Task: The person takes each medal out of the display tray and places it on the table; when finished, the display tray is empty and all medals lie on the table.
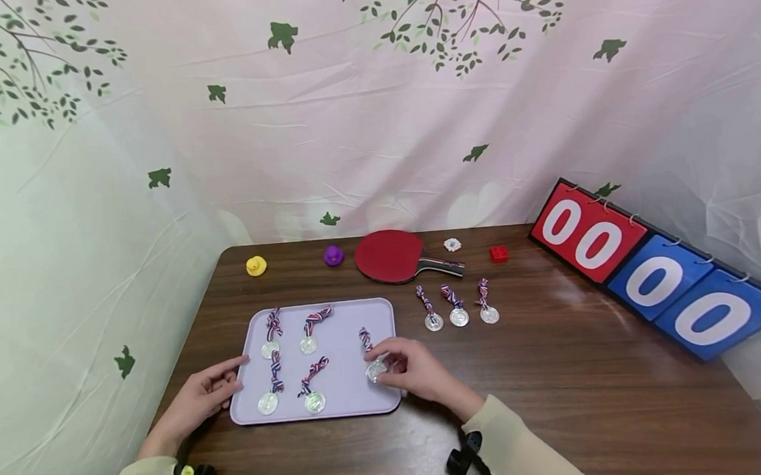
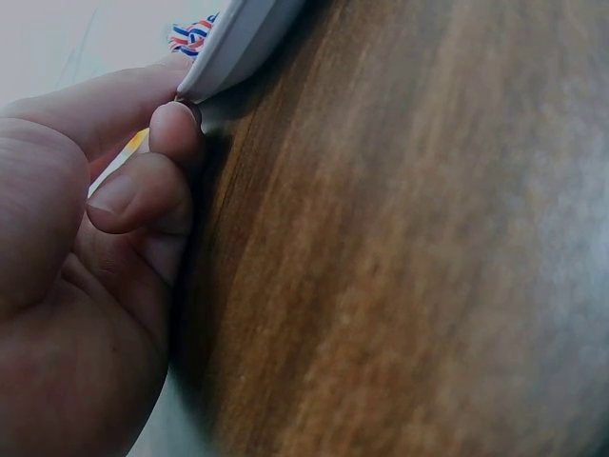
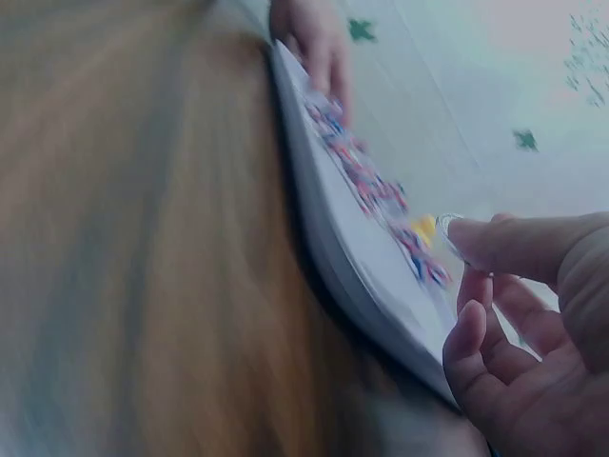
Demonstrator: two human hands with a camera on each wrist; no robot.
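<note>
And here we are at the lilac tray [image 1: 349,320], which anchors everything! Over its left rim the left hand [image 1: 207,391] has a pinch on the edge, one finger lying along the top and a fingertip tucked beneath, probably there to keep the tray from sliding. Above the tray's right end, look, the right hand [image 1: 411,365] pinches the held medal [image 1: 376,372] by its silver disc, thumb on one side and fingers on the other, its striped ribbon trailing towards the tray's far side; a hold on the hard disc likely gives better control than the floppy ribbon would. Whether that disc touches the tray floor, I cannot tell. Over on the tray's left half, four medals [image 1: 315,402] lie two by two, discs towards the near rim and ribbons towards the far one, an order that seems meant to keep them from tangling. Beyond the tray's far right corner, three loose medals [image 1: 459,317] stand side by side in a row, discs nearest the person again, presumably for an easy reach. Behind the tray sit a yellow duck [image 1: 256,266], a purple duck [image 1: 333,255] and a red paddle [image 1: 388,256], seemingly set back to leave both hands room
</note>
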